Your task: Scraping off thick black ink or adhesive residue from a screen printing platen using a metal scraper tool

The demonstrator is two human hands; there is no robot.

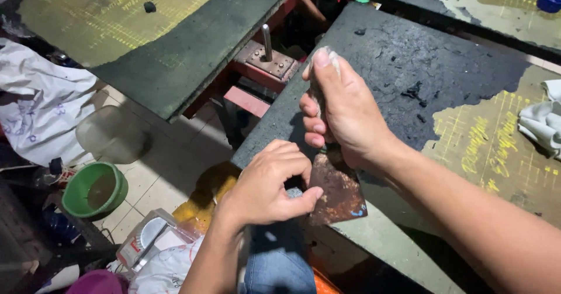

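A rusty, flat-bladed metal scraper (pixel 337 189) stands nearly upright, blade down, over the near edge of the dark, paint-crusted surface (pixel 397 54). Its handle top is wrapped in pale cloth. A small grey lump (pixel 294 192) sits against the blade's left edge.

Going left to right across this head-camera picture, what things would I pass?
White cloth → green bowl → left hand → rusty scraper blade → right hand → white rag.

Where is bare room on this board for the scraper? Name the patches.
Free: the black stretch of the board beyond the right hand, short of the dark crumbs; also the yellow patch left of the white cloth. Crowded: the near corner, where both hands hold the scraper.
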